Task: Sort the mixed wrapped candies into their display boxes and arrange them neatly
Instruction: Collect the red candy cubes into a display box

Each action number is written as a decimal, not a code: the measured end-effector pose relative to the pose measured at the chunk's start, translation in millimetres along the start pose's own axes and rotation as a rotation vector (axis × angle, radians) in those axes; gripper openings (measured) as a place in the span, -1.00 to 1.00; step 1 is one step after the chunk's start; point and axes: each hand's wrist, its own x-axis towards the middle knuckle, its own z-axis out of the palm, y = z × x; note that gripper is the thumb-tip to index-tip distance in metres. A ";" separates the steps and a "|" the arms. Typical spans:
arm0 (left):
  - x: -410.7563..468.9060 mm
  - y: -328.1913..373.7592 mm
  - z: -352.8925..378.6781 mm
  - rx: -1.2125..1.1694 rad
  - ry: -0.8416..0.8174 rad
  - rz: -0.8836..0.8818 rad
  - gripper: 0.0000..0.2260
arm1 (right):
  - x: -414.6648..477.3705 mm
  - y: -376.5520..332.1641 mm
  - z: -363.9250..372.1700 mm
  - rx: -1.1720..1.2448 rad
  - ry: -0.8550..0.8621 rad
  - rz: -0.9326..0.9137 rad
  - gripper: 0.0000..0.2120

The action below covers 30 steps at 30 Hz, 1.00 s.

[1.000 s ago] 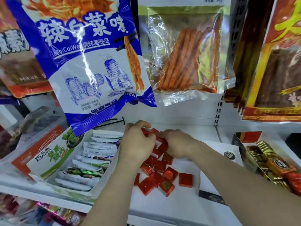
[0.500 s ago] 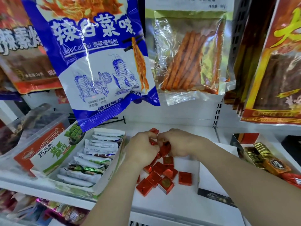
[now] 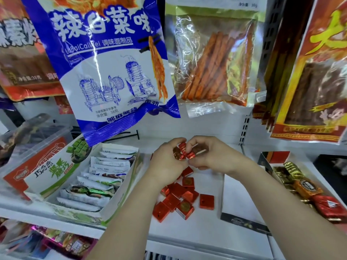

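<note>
Left hand (image 3: pixel 165 164) and right hand (image 3: pixel 212 156) meet above the back of the shelf (image 3: pixel 187 231), fingers curled, thumbs and fingertips of both pinching the same small cluster of red foil candies (image 3: pixel 185 152); neither hand is free; the cluster is off the shelf surface and held between the two hands. How many pieces are in the cluster cannot be told; at least three wrappers show. Directly below the hands, toward the person and between the two forearms, lies the loose pile of red squares (image 3: pixel 180 196), lying at mixed angles, some touching; one stray square (image 3: pixel 206 202) sits just beside the pile on its right. The squares have no marked long axis, so the grip direction should matter little. Just right of the pile is a flat white box (image 3: pixel 238 199) with a dark front edge, long axis running away from the person; the right hand is nearer to it. Judgement: this is the likely home for the red pieces, not certain. To the left is the green-and-white display box (image 3: pixel 47 177) holding white wrapped bars (image 3: pixel 105 177), nearer the left hand. Far right is a box (image 3: pixel 277 156) of gold and red candies (image 3: pixel 300 184). A blue snack bag (image 3: pixel 112 62) hangs above. Sorting looks early; most red squares lie unboxed.
</note>
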 end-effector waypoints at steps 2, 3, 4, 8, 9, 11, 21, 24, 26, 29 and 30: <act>-3.3 -0.3 2.5 0.006 -0.034 0.052 -0.66 | -5.3 1.0 0.8 0.026 -0.012 0.002 -0.77; -3.9 -0.6 3.0 0.024 -0.040 0.065 -0.68 | -8.1 1.6 0.8 0.029 -0.013 0.010 -0.77; -4.2 -1.8 3.1 0.047 -0.043 0.075 -0.70 | -11.4 2.5 0.8 0.042 -0.010 0.023 -0.78; -6.2 -0.9 0.7 0.086 -0.031 0.080 -0.80 | -26.0 0.7 -0.8 0.128 0.061 0.062 -0.75; -6.9 -0.4 0.3 0.080 -0.030 0.069 -0.82 | -29.8 -1.2 -1.1 0.122 0.099 0.069 -0.71; -7.4 2.7 -0.1 0.060 -0.041 0.060 -0.83 | -38.0 -6.5 -1.2 0.080 0.164 0.079 -0.62; -16.5 41.0 25.8 -0.111 -0.280 0.087 -0.79 | -102.0 -2.2 -26.2 -0.129 0.332 0.134 -0.70; -20.7 61.5 45.1 -0.160 -0.347 0.081 -0.85 | -122.1 2.8 -44.1 -0.286 0.395 0.138 -0.68; -24.2 75.3 59.8 -0.176 -0.389 0.059 -0.89 | -134.3 7.5 -59.4 -0.370 0.430 0.156 -0.65; -28.9 94.4 84.8 -0.152 -0.415 0.035 -0.87 | -151.8 17.9 -83.4 -0.397 0.533 0.178 -0.63; -29.3 99.7 93.6 -0.140 -0.413 0.040 -0.86 | -156.8 22.0 -90.7 -0.387 0.586 0.172 -0.65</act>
